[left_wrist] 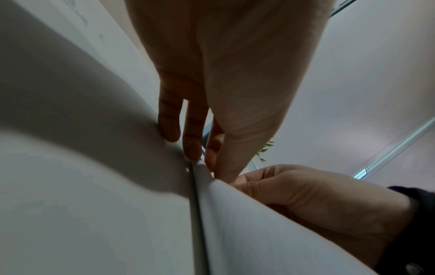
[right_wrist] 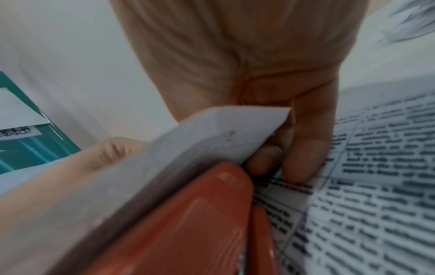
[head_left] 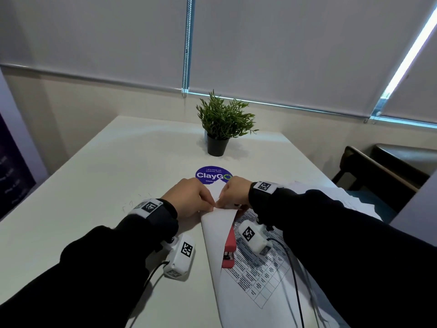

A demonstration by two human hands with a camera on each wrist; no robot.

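A white sheet [head_left: 216, 235] lies folded over on the table, its flap lifted above a red stapler [head_left: 229, 248]. My left hand [head_left: 211, 204] pinches the fold's far end, thumb and fingers meeting at the paper edge [left_wrist: 201, 164]. My right hand [head_left: 220, 203] pinches the same spot from the other side, tips nearly touching the left's. In the right wrist view the flap [right_wrist: 188, 158] stands over the stapler [right_wrist: 188, 223], with my right hand [right_wrist: 270, 150] curled behind its corner. How far the stapler reaches under the flap is hidden.
A printed sheet with a table grid [head_left: 260, 275] lies under the stapler and my right forearm. A potted plant [head_left: 222, 124] and a round blue sticker [head_left: 210, 174] sit beyond my hands on the white table [head_left: 106, 181]. More papers [head_left: 350, 200] and a chair [head_left: 378, 174] lie right.
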